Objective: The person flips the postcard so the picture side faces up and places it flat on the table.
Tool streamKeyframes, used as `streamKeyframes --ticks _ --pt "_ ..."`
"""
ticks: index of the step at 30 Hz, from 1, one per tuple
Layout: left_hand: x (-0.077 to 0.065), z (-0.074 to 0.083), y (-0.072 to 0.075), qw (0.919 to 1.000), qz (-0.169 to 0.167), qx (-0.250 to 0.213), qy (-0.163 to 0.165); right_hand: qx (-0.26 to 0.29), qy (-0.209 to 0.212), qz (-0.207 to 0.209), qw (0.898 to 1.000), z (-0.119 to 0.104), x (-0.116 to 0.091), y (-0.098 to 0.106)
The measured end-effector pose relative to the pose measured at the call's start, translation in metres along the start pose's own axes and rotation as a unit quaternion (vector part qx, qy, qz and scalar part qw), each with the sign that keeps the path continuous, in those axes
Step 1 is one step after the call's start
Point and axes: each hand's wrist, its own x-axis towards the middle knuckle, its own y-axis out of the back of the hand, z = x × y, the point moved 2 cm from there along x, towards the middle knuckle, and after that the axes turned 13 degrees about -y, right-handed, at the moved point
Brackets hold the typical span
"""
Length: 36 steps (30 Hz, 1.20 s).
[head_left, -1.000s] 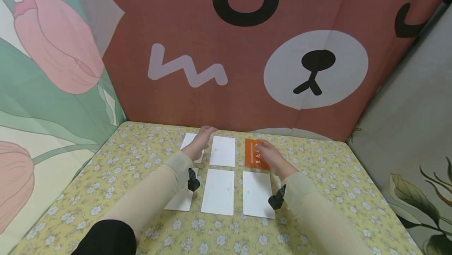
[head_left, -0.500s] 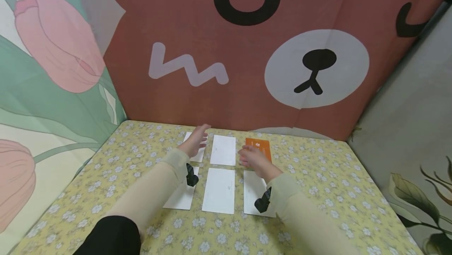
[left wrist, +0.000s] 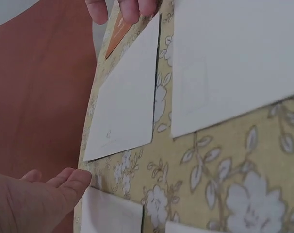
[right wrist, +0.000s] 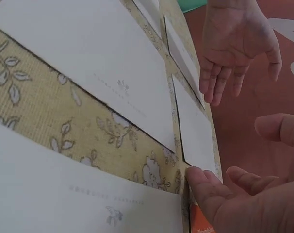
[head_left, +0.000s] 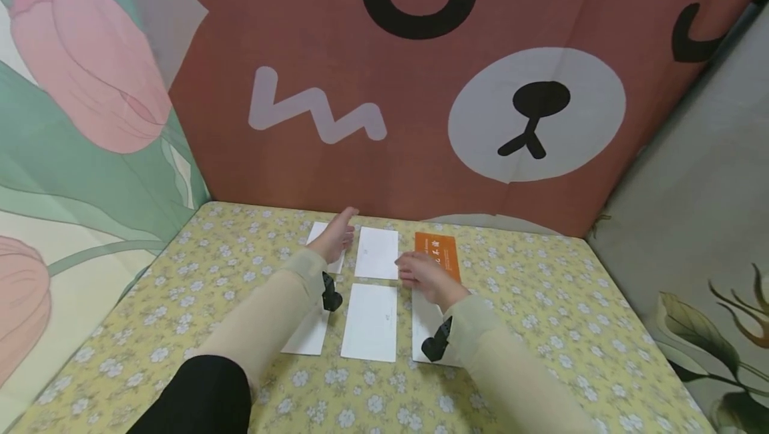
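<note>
My left hand [head_left: 334,239] hovers over the back left white card [head_left: 316,229] with its fingers extended, hiding part of that card. In the right wrist view its palm faces inward and holds nothing. My right hand [head_left: 429,276] is over the near edge of the orange card [head_left: 446,251], fingers loosely bent and thumb apart. Nothing lies between those fingers [right wrist: 205,187]. White Chinese characters run down the orange face. Between the hands lies the back middle white card [head_left: 376,254], bearing a small faint mark.
Nearer me lie a front left white card [head_left: 308,339], a front middle one [head_left: 369,324] and a front right one [head_left: 422,337], partly under my right wrist. All rest on a yellow floral tablecloth [head_left: 541,327]. A brown bear-print curtain [head_left: 414,173] hangs behind.
My right hand has come off the orange card's upper part, moving left and toward me, uncovering more of it. My left hand has shifted slightly and turned its palm inward. The cards stay put.
</note>
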Motion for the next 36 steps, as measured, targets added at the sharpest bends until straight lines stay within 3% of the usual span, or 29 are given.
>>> streamKeyframes --ticks 6,11,18,24,29,33,36 --pt "0.007 -0.006 -0.009 0.9996 -0.015 -0.022 0.011 -0.009 0.002 0.016 1.0 0.004 0.003 -0.001" --pt "0.01 -0.008 -0.008 0.9976 0.012 -0.067 0.013 -0.015 0.004 0.044 0.999 0.003 0.012 -0.003" --pt "0.013 -0.01 -0.008 0.9885 0.063 -0.135 0.03 -0.018 -0.017 0.06 0.998 -0.003 0.012 -0.003" --pt "0.013 -0.011 -0.009 0.9839 0.057 -0.165 0.038 0.005 -0.036 0.071 0.997 -0.006 0.012 -0.002" --pt "0.011 -0.012 -0.01 0.9787 0.058 -0.192 0.047 0.016 -0.022 0.065 0.998 -0.005 0.015 -0.001" --pt "0.01 -0.014 -0.009 0.982 0.06 -0.168 0.06 0.015 -0.015 0.057 0.998 -0.005 0.013 -0.003" --pt "0.011 -0.016 -0.007 0.9923 0.047 -0.096 0.064 0.006 -0.011 0.054 0.998 -0.004 0.012 -0.005"
